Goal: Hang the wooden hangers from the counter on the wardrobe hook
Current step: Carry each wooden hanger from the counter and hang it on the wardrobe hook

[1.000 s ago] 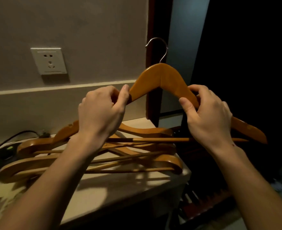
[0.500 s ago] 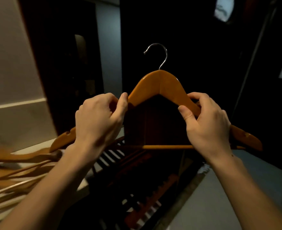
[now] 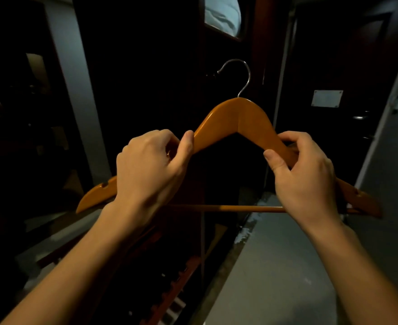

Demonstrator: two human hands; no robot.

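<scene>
Head view, dim room, read left to right. Far left: dark doorway and pale wall strip, nothing of the task there; counter out of view.

Left of centre: left hand gripping the left shoulder of the wooden hanger, fingers curled over the top edge, thumb pressed up along the near face.

Centre: hanger held upright in the air before a dark panel. Metal hook uppermost, open end turned left; crossbar level below. Wardrobe hook not made out with any certainty; only a small dark shape just beside the tip of the metal hook, too dim to name.

Right of centre: right hand gripping the right shoulder, fingers folded over the top, thumb braced against the lower edge.

Far right: dark door with a pale plate and a handle; grey floor below.

Judged step: carrying the hanger to the wardrobe hook, hang not yet made. To do it well:
- Keep both grips even, crossbar level, metal hook vertical.
- Find the wardrobe hook first, given the poor light.
- Raise the hanger slightly above it, approach from the right so as to lead with the open end, then lower until seated.
- Release one hand only once the weight is taken, then the other.
- Avoid twisting the shoulders: possible swivel of the metal hook in its socket.
</scene>
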